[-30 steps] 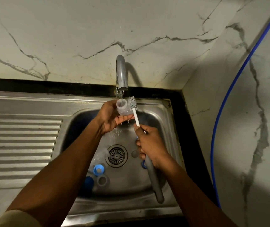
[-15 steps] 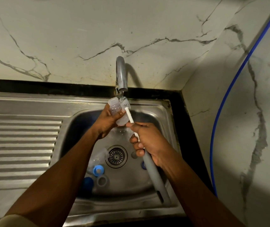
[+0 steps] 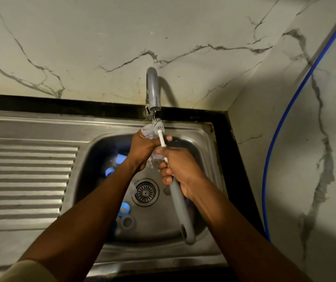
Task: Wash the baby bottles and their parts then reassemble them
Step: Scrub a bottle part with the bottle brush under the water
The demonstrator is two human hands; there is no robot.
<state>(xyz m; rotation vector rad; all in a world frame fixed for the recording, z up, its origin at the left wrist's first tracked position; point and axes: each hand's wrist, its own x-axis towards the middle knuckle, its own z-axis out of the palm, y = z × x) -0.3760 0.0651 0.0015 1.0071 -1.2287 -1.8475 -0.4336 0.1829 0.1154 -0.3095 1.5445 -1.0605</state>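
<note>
Hands work at a steel sink (image 3: 207, 137). My left hand (image 3: 142, 151) curls round a clear baby bottle (image 3: 147, 132) held under the running tap (image 3: 152, 88); my right hand (image 3: 180, 169) grips a bottle brush (image 3: 180, 208) by its grey handle, white bristle head against the bottle's top end. I judge this the scrubbing step; next, bristles must go inside. Loose blue parts (image 3: 124, 208) wait in the basin. No readable writing.

1. A stainless-steel sink (image 3: 185, 132) has a ribbed drainboard (image 3: 26, 180) on its left.
2. On the basin floor, a light-blue round cap (image 3: 124, 209) lies just beside a grey ring (image 3: 127, 221), near the round drain strainer (image 3: 145, 192).
</note>
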